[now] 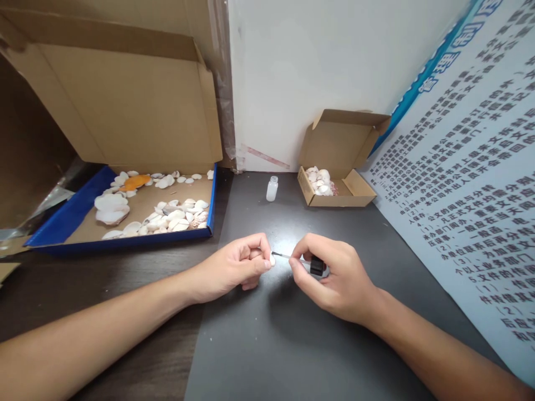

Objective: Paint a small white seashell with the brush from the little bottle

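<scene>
Between thumb and fingers, my left hand pinches a small white shell, most of it hidden by the fingertips. My right hand is closed on a brush with a clear stem and a black cap. Its dark tip is at the shell's upper edge, apparently touching it. Beyond both hands, a small uncapped bottle of whitish, cloudy look stands upright on the dark table mat.
At the left, an open blue-edged cardboard box holds many white shells and one orange shell. A smaller open cardboard box with shells stands back right. A white panel rises behind; a printed sheet slopes along the right.
</scene>
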A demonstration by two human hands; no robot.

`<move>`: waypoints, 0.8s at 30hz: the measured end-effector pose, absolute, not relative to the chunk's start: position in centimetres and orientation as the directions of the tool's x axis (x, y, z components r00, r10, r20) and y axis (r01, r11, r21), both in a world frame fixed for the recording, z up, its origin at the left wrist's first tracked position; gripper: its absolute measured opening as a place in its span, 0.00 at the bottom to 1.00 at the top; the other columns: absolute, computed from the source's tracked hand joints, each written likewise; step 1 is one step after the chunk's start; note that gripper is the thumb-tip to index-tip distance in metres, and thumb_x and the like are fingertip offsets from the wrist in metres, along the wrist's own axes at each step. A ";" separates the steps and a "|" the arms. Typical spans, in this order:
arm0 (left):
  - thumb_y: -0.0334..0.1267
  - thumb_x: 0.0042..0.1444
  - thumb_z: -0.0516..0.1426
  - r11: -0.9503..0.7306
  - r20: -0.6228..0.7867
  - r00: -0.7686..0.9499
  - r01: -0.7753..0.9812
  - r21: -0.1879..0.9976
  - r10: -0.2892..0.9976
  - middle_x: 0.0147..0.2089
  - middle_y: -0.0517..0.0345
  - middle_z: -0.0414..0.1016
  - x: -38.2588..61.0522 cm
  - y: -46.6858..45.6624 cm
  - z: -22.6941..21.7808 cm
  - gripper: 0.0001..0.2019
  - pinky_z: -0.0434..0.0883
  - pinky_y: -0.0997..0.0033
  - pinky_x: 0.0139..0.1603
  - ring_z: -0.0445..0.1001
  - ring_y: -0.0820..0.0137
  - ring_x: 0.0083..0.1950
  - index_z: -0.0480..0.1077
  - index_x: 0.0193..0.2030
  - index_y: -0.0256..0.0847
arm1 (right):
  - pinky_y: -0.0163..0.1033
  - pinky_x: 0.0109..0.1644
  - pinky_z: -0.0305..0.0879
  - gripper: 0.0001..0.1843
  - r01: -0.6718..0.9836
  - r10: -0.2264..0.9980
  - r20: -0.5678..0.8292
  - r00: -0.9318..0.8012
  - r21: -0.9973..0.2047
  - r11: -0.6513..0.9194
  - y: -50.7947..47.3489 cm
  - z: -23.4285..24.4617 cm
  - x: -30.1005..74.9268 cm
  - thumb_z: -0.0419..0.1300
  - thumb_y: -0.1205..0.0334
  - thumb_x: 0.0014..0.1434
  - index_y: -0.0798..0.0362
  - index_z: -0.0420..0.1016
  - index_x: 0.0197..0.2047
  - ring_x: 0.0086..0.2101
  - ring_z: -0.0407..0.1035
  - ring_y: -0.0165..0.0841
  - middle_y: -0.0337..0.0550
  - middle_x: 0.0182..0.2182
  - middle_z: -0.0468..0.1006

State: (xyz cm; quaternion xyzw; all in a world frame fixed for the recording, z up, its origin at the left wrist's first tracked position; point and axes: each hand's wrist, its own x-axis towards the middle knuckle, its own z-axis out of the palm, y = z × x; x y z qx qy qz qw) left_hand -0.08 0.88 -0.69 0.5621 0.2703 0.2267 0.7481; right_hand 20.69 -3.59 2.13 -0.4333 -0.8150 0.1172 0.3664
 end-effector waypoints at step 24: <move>0.49 0.60 0.58 0.119 -0.163 0.767 0.113 0.986 0.621 0.21 0.71 0.55 -0.1 0.5 -0.2 0.14 0.52 0.77 0.23 0.52 0.78 0.22 0.62 0.35 0.41 | 0.32 0.24 0.51 0.09 0.577 0.803 0.425 -0.417 -0.559 0.595 -3.7 1.9 20.5 0.55 0.70 0.51 0.51 0.58 0.24 0.19 0.51 0.24 0.30 0.18 0.59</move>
